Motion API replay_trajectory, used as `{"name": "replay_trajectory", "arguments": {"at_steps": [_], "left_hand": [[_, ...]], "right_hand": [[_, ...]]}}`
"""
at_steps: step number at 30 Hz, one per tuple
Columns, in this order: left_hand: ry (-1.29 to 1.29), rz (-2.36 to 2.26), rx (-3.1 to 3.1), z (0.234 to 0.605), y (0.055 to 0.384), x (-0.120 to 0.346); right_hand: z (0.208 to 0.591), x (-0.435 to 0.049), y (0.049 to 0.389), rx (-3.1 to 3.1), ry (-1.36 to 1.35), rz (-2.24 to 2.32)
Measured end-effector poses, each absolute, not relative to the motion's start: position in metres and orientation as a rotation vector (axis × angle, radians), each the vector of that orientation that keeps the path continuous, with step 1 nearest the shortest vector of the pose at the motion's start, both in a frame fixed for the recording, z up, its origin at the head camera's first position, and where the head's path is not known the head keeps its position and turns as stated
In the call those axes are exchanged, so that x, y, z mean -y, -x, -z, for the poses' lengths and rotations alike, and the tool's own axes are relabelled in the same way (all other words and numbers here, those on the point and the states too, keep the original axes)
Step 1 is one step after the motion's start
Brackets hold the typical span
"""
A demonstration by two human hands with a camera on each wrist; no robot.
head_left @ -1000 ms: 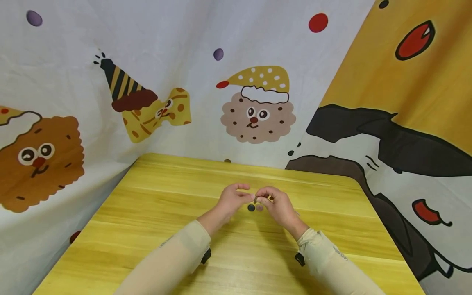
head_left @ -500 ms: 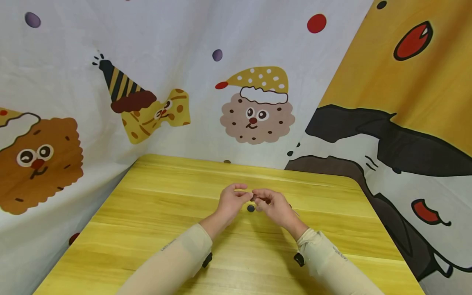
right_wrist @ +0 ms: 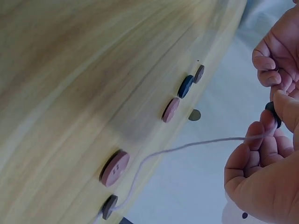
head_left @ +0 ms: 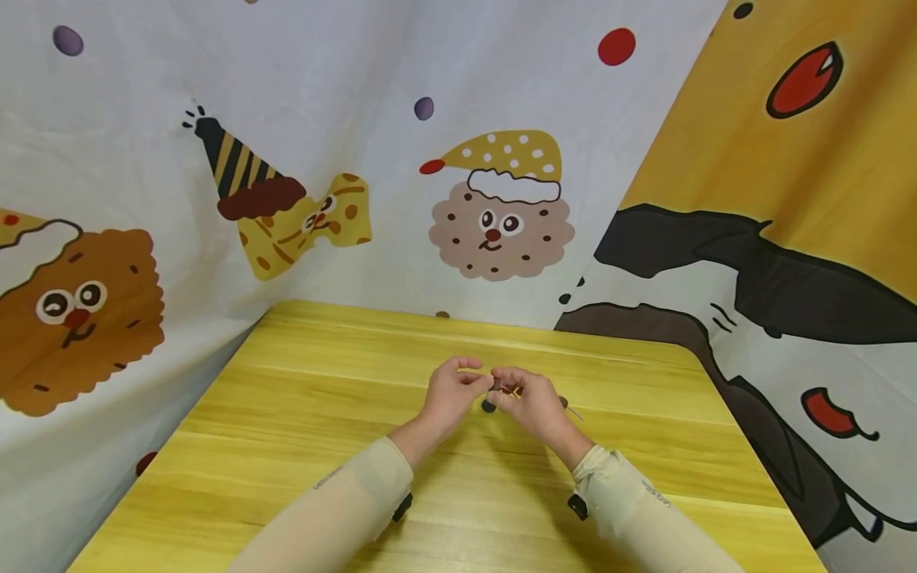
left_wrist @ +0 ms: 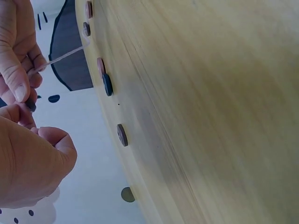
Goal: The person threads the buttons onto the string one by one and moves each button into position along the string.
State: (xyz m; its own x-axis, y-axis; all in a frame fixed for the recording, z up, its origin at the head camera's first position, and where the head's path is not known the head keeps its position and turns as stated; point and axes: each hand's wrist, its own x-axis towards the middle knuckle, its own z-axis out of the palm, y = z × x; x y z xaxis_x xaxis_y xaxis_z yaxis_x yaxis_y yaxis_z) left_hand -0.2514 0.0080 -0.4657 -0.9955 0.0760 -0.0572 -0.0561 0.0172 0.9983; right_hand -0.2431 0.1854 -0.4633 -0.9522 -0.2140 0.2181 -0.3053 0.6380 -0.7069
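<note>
Over the table's middle my two hands meet fingertip to fingertip at a small dark button (right_wrist: 273, 114). My left hand (head_left: 447, 394) pinches at its edge with thumb and forefinger. From the other side, my right hand (head_left: 537, 410) grips the button between thumb and finger. A pale string (right_wrist: 196, 143) runs through the right hand's fingers and down to the table. There it passes through another dark button (right_wrist: 110, 206). Whether the string enters the held button is hidden by the fingers.
More buttons lie on the wooden table (head_left: 301, 414): a brown one (right_wrist: 199, 73), a dark blue one (right_wrist: 186, 86), a pink one (right_wrist: 171, 110) and a larger pink one (right_wrist: 115, 168). A cartoon-printed cloth (head_left: 344, 95) hangs behind the table.
The right hand's fingers have shifted slightly around the button, and string now shows between them. The pink button on the table has become hidden behind that hand. The left hand stays nearly still.
</note>
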Motion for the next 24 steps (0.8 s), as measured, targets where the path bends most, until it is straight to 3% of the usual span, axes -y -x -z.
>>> {"name": "replay_trajectory", "arguments": {"at_steps": [13, 24], "left_hand": [[-0.049, -2.116, -2.163, 0.462, 0.247, -0.009], [0.008, -2.147, -2.192, 0.460, 0.247, -0.003]], "right_hand": [[0.463, -0.202, 0.243, 2.854, -0.490, -0.897], [0.465, -0.258, 0.262, 2.918, -0.363, -0.929]]}}
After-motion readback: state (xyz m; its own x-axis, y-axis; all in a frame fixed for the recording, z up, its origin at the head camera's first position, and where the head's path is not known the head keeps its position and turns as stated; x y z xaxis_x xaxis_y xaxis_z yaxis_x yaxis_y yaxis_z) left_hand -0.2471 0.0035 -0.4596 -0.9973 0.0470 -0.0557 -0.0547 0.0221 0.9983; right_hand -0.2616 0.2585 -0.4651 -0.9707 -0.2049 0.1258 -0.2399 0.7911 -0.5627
